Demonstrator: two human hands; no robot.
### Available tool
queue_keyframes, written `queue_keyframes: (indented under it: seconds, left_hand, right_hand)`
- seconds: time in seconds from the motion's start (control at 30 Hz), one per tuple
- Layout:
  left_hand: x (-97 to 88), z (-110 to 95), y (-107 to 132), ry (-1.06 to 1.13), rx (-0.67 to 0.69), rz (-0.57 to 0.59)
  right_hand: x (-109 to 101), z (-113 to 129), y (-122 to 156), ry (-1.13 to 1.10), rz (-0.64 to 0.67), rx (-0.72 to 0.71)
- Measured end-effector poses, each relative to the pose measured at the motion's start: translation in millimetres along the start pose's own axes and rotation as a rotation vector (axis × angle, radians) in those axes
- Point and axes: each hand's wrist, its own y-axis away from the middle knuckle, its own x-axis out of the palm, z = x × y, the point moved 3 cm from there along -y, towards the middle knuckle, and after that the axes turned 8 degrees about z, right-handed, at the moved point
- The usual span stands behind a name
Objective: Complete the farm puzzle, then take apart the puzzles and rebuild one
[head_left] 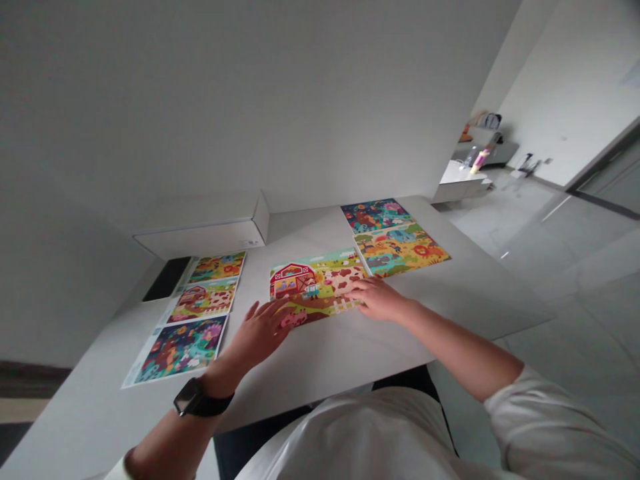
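Observation:
A flat farm picture (320, 287) with a red barn and a spotted cow lies in front of me on the white table; piece seams are too fine to make out. My left hand (263, 330), with a black watch on its wrist, rests its spread fingers on the lower left corner. At the lower right edge, the outstretched fingers of my right hand (377, 298) lie flat over the cow. To the right are an animal picture (400, 250) with a lion and, behind it, a dark blue picture (377, 215).
A white sheet (134, 373) with three small printed pictures lies on the left. Beside it is a black phone-like slab (167, 279). A long white box (215, 233) stands against the wall. The table's right edge (500, 280) borders a tiled floor.

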Motion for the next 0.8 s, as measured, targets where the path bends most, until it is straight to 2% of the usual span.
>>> queue_keyframes:
  seconds: [0.17, 0.43, 0.6, 0.8]
  left_hand:
    - [-8.6, 18, -35, -0.121, -0.017, -0.043]
    - [-11.2, 47, -122, -0.251, -0.11, -0.019]
    - [-11.6, 60, -163, -0.223, -0.104, 0.034]
    - [-9.9, 71, -183, -0.203, -0.055, 0.046]
  right_hand:
    - [-5, -20, -43, 0.026, 0.016, 0.049]
    - [-20, -70, -113, 0.081, 0.043, 0.204]
    - [-22, -92, -131, 0.079, 0.031, 0.249]
    - [-19, -105, -134, 0.046, 0.012, 0.305]
